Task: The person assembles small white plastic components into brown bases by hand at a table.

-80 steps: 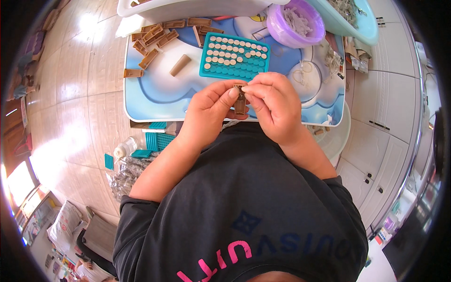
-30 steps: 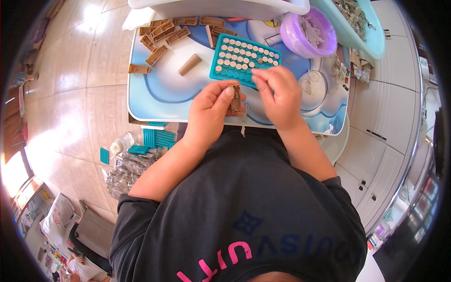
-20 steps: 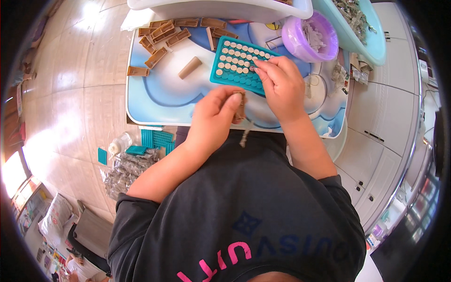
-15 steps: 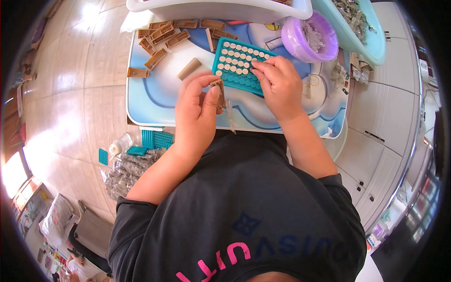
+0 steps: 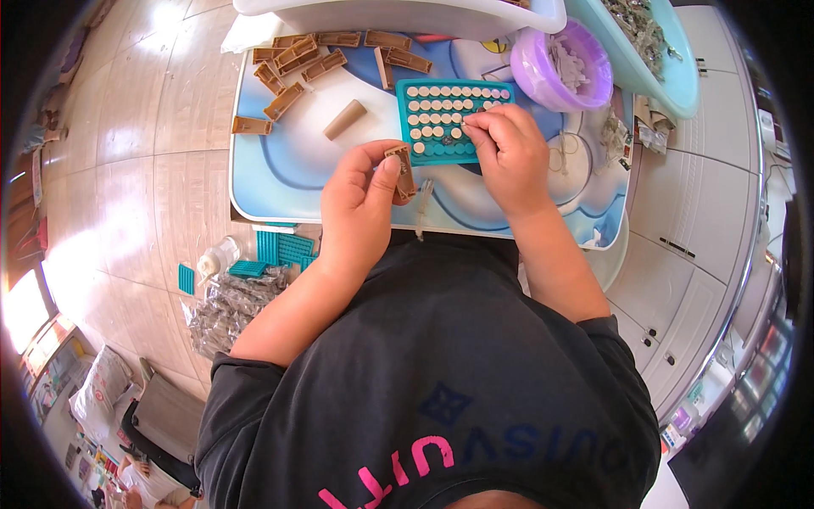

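Note:
My left hand (image 5: 363, 182) is closed around a brown plastic casing half (image 5: 405, 174), its hollow side showing, near the table's front edge. A thin pale strand (image 5: 423, 204) hangs by it. To the right, my right hand (image 5: 511, 161) has thumb and forefinger pinched together over the teal tray (image 5: 437, 159); whatever is between the fingertips is too small to make out. Rows of round cream discs (image 5: 435, 106) fill most of the tray, and the teal slots at its near side show bare. The fingers hide part of the tray's right side.
Several brown casing pieces (image 5: 297, 55) lie at the table's far left, with a closed one (image 5: 345, 120) nearer. A purple basin (image 5: 595, 93) of white parts, a light teal tub (image 5: 674, 93) and a white bin (image 5: 407, 19) stand behind. Bagged parts (image 5: 233, 310) lie on the floor.
The teal tray has turned from slanted to nearly square with the table. My left hand has moved slightly nearer me with the casing. My right fingertips have shifted slightly right and nearer.

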The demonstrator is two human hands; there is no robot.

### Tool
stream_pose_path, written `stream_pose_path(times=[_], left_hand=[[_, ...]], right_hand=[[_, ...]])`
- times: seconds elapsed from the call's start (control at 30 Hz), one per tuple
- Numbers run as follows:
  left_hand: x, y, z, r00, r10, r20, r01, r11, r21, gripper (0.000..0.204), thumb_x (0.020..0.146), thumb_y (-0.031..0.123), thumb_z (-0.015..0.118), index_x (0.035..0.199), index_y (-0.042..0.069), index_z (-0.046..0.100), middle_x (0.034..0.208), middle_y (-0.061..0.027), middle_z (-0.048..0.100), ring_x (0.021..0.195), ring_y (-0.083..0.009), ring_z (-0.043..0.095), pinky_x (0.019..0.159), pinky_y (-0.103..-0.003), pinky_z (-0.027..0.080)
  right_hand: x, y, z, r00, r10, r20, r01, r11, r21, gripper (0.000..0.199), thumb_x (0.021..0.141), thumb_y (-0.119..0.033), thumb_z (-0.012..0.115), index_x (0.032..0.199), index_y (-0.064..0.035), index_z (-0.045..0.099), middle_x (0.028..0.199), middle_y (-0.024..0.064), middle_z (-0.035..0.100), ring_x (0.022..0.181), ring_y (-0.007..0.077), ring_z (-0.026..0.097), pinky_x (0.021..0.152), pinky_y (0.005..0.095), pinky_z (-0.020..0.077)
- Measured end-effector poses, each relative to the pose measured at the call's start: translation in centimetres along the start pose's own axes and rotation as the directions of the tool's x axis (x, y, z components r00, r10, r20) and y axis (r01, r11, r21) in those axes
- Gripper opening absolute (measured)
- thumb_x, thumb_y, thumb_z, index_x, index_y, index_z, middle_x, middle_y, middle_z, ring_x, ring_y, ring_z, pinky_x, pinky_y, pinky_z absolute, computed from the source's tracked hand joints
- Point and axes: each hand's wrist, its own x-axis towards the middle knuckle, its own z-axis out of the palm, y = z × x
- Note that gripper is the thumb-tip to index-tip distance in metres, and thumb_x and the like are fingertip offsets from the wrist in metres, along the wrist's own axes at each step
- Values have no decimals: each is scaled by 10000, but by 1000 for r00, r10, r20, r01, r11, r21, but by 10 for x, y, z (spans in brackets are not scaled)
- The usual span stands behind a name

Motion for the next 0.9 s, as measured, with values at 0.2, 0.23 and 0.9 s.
stream_pose_path(times=[0.2, 0.23, 0.9], left_hand=[[-5, 0, -1, 993, 28, -115, -22, 998, 54, 239, 974, 161, 461, 1134, -1, 533, 981, -73, 623, 775, -108, 597, 714, -238, 495], [-5, 0, -1, 996, 23, -83, -21, 999, 27, 240, 973, 154, 460, 1140, -6, 525, 1012, -87, 625, 806, -121, 604, 741, -247, 496], [10, 4, 3, 931, -275, 239, 352, 849, -394, 288, 965, 175, 480, 1153, -32, 548, 960, -100, 644, 834, -172, 641, 764, -311, 540]], right_hand=[[-2, -3, 2, 999, 31, -12, -32, 999, -20, 85, 720, -112, 703, 771, -92, 639, 797, 38, 597, 736, 234, 591, 613, 335, 473], [-3, -2, 3, 999, 32, -30, -32, 999, -23, 86, 720, -112, 703, 774, -96, 638, 795, 36, 597, 734, 232, 590, 610, 332, 473], [-1, -52, -16, 995, 94, 38, -101, 924, 369, 120, 714, -49, 719, 791, -46, 627, 773, 82, 588, 684, 240, 594, 564, 321, 473]])
